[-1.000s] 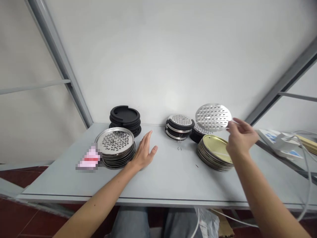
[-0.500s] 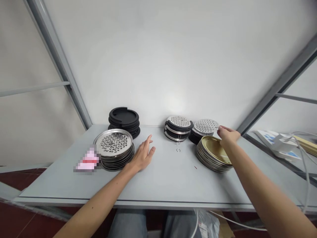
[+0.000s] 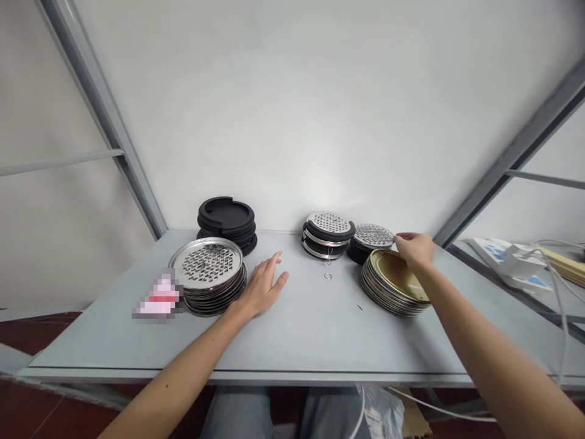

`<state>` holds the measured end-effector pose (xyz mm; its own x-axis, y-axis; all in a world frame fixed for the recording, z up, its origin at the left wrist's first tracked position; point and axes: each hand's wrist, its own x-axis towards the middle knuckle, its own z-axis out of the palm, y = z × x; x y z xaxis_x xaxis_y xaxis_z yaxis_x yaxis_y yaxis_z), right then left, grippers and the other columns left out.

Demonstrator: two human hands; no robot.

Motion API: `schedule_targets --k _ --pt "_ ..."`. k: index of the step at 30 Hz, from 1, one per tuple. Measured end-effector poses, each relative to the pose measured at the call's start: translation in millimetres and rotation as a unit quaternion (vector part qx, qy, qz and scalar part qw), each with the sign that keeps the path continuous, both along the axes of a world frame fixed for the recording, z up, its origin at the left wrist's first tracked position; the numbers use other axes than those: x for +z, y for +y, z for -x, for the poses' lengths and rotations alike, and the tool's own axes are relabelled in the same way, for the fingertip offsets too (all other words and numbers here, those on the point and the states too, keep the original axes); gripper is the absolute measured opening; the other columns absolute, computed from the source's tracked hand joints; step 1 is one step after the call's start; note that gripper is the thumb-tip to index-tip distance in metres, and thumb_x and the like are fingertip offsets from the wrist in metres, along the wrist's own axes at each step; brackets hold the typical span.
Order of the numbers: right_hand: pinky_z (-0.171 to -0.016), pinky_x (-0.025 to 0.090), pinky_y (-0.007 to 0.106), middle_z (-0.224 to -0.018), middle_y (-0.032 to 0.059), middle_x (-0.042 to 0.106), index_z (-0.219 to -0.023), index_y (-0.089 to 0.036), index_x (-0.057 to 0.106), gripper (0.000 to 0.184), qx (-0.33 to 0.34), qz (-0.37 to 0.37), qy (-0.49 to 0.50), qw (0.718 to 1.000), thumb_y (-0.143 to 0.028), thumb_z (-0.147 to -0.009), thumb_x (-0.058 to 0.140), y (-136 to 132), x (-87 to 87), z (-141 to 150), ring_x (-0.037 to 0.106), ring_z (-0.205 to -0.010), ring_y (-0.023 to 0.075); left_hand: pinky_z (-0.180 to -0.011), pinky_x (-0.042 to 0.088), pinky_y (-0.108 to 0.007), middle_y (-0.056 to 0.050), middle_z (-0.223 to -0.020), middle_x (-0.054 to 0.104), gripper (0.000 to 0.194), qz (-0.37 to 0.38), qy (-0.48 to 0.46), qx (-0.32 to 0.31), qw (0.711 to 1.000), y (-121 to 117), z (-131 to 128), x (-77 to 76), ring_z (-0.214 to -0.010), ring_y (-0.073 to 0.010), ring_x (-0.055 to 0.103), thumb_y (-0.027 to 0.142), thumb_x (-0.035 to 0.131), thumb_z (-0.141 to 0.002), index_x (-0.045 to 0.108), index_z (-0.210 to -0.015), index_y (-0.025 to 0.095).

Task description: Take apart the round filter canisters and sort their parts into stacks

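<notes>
My right hand pinches the right edge of a round metal grater plate, which sits on or just over a black round holder at the back right. Directly in front of that hand stands a stack of round metal discs with a gold-coloured top. My left hand is open, palm down, fingers stretched forward and holding nothing. Beside it on the left is a stack of metal grater plates, teeth showing on the top one.
Black ring-shaped holders are piled at the back left. A pile of holders with perforated plates stands at the back centre, a small wire ring before it. A blurred pink item lies left. Grey frame posts flank the table.
My right hand has moved slightly left, and the grater plate in it has come lower and flatter over the black holder. My left hand has barely moved.
</notes>
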<state>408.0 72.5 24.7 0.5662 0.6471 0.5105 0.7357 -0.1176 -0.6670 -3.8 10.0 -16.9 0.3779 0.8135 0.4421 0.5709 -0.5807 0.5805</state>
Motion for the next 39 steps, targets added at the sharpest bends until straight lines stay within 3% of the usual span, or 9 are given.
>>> schedule_targets --k 6,9,14,18,21,23,28,35,39 --pt "-0.065 0.038 0.038 -0.086 0.0181 0.069 -0.083 -0.018 0.074 0.022 -0.077 0.1 0.004 0.992 -0.025 -0.068 0.06 -14.5 11.2 9.1 0.059 -0.073 0.0262 -0.102 0.037 -0.046 -0.012 -0.125 0.055 0.053 -0.01 -0.001 -0.002 1.0 0.0 0.2 0.2 -0.118 -0.0252 0.05 0.038 0.04 -0.095 0.027 -0.144 0.02" --pt "-0.072 0.041 0.037 -0.091 0.0179 0.07 -0.087 -0.016 0.074 0.024 -0.081 0.074 0.002 0.994 -0.026 -0.074 0.057 -17.0 21.5 13.4 0.061 -0.081 0.0267 -0.102 0.037 -0.045 -0.012 -0.124 0.056 0.051 -0.015 0.001 0.002 1.0 0.9 -0.9 0.1 -0.119 -0.0248 0.05 0.037 0.04 -0.095 0.03 -0.142 0.019" --pt "-0.082 0.046 0.031 -0.086 0.0104 0.072 -0.088 -0.015 0.072 0.024 0.054 -0.082 -0.028 0.995 -0.024 -0.08 0.051 -25.6 33.3 49.4 0.066 -0.079 0.0193 -0.103 0.039 -0.045 -0.012 -0.126 0.055 0.045 -0.019 0.03 -0.001 0.999 0.9 -3.0 -0.1 -0.119 -0.0258 0.051 0.033 0.047 -0.092 0.042 -0.134 0.018" --pt "-0.08 0.05 0.035 -0.097 0.0088 0.071 -0.098 -0.017 0.069 0.028 0.221 -0.044 -0.108 0.968 -0.032 -0.085 0.05 -32.6 28.3 100.4 0.065 -0.083 0.0209 -0.101 0.043 -0.042 -0.012 -0.128 0.054 0.052 -0.004 0.034 -0.025 0.999 -0.9 -2.9 0.0 -0.119 -0.0244 0.052 0.03 0.051 -0.091 0.035 -0.139 0.019" --pt "-0.099 0.04 0.046 -0.124 0.0138 0.061 -0.117 -0.015 0.062 0.037 0.285 -0.025 -0.258 0.923 -0.032 -0.085 0.052 -27.0 22.0 129.9 0.053 -0.116 0.0294 -0.1 0.044 -0.041 -0.011 -0.126 0.054 0.046 -0.003 0.047 -0.034 0.998 -1.0 -2.7 0.0 -0.116 -0.0244 0.053 0.03 0.05 -0.091 0.042 -0.135 0.019" --pt "-0.103 0.037 0.049 -0.131 0.0157 0.056 -0.124 -0.014 0.058 0.042 0.278 0.002 -0.3 0.913 -0.032 -0.086 0.053 -18.2 19.6 140.9 0.046 -0.125 0.0324 -0.099 0.045 -0.041 -0.011 -0.122 0.057 0.039 -0.004 0.061 -0.037 0.997 -0.1 -2.7 -0.2 -0.112 -0.0246 0.055 0.029 0.05 -0.091 0.049 -0.128 0.019" --pt "-0.09 0.047 0.045 -0.12 0.0102 0.065 -0.115 -0.021 0.064 0.033 0.26 0.063 -0.324 0.907 -0.031 -0.085 0.057 -1.3 18.7 146.0 0.06 -0.108 0.0303 -0.096 0.046 -0.041 -0.01 -0.114 0.06 0.031 -0.014 0.066 -0.037 0.997 2.2 -2.5 -1.5 -0.105 -0.0241 0.057 0.027 0.052 -0.09 0.056 -0.119 0.018" --pt "-0.084 0.051 0.038 -0.118 0.0052 0.067 -0.114 -0.024 0.066 0.03 0.241 0.006 -0.345 0.907 -0.037 -0.091 0.05 -3.9 18.2 138.1 0.063 -0.107 0.0261 -0.095 0.046 -0.039 -0.009 -0.113 0.061 0.028 -0.023 0.057 -0.04 0.997 2.1 -2.9 -2.0 -0.104 -0.0236 0.058 0.026 0.053 -0.089 0.058 -0.116 0.018" --pt "-0.079 0.051 0.037 -0.114 0.0055 0.069 -0.112 -0.023 0.065 0.026 0.245 -0.04 -0.37 0.895 -0.031 -0.093 0.048 -5.3 20.5 135.9 0.066 -0.099 0.025 -0.095 0.046 -0.04 -0.009 -0.113 0.061 0.029 -0.027 0.058 -0.04 0.997 1.1 -2.9 -0.9 -0.105 -0.0235 0.058 0.025 0.053 -0.089 0.058 -0.116 0.018"
